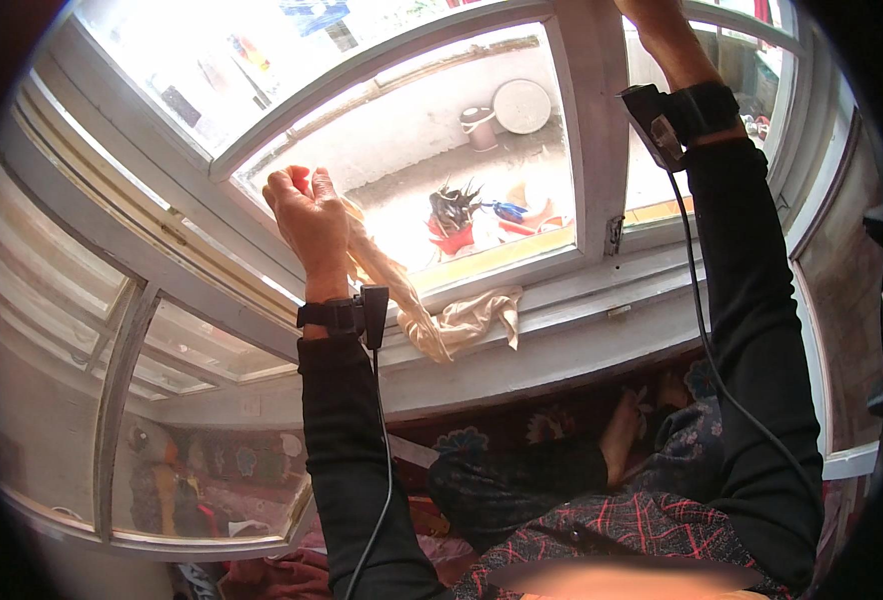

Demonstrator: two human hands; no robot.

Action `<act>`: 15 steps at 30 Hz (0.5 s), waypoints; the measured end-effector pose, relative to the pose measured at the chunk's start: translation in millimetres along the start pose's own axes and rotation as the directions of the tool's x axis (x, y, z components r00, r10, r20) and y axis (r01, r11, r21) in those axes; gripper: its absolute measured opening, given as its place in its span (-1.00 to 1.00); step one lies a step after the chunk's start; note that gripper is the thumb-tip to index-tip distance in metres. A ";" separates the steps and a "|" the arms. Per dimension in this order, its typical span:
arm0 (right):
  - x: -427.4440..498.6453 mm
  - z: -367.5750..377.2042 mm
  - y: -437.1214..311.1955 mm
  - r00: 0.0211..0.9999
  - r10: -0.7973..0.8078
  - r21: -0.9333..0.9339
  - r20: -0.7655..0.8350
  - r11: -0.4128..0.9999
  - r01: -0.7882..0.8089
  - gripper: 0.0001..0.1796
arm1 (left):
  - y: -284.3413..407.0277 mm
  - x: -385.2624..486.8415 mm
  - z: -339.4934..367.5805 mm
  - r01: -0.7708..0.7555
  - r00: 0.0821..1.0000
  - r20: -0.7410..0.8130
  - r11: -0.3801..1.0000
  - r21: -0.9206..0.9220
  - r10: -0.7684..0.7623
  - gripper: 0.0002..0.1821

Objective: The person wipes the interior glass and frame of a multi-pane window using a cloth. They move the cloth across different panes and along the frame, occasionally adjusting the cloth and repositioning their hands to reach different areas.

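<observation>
My left hand [308,217] is closed on one end of a cream cloth [411,300], in front of the lower pane of a white-painted window frame [396,60]. From the hand the cloth hangs down in a twist, and its other end lies crumpled on the window sill [561,315]. My right hand [648,15] is raised at the top edge, near the upright between two panes; its fingers are cut off by the picture's edge. Both wrists wear black straps with small devices and cables.
An open glazed casement [123,337] stands at the left, another [831,262] at the right. Beyond the glass are a lidded bucket [479,127], a round white basin [521,106] and a red pot [453,236]. A patterned carpet [516,431] lies below the sill.
</observation>
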State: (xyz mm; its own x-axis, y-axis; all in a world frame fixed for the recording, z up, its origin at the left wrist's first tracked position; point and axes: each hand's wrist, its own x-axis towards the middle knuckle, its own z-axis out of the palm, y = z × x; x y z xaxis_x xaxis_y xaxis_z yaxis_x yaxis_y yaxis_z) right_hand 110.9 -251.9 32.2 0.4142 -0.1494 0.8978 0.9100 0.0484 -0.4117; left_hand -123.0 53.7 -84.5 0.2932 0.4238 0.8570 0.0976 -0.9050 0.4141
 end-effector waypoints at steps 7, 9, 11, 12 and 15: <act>2.2 0.3 3.2 0.994 -0.106 -0.031 0.025 0.994 0.106 -0.79 | -14.5 -26.7 -2.9 0.216 0.963 -0.084 0.919 -0.330 -0.257 -0.62; 1.5 -1.5 3.0 0.997 0.008 -0.018 0.080 1.000 -0.007 -0.79 | -22.0 -37.0 -4.6 0.141 0.981 -0.083 0.939 -0.314 -0.175 -0.52; 0.9 -1.5 2.2 0.998 -0.053 -0.052 0.030 0.997 0.054 -0.78 | -29.0 -47.6 -3.4 0.117 0.988 -0.078 0.976 -0.184 -0.133 -0.46; 0.6 -1.2 1.4 0.997 -0.083 -0.071 0.006 0.994 0.083 -0.78 | -32.7 -52.7 -4.1 0.165 0.986 -0.005 0.967 -0.193 -0.169 -0.34; 0.1 -0.7 -1.8 0.995 -0.092 -0.097 0.023 0.991 0.094 -0.78 | -43.1 -64.1 -0.5 -0.066 0.997 -0.047 0.998 0.008 0.066 -0.26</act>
State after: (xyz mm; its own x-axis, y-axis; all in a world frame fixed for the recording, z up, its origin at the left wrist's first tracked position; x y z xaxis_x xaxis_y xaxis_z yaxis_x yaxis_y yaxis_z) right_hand 109.2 -252.7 32.9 0.3289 -0.1302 0.9354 0.9389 -0.0617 -0.3387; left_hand -146.4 65.5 -157.2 0.2538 0.3642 0.8961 0.0854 -0.9312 0.3543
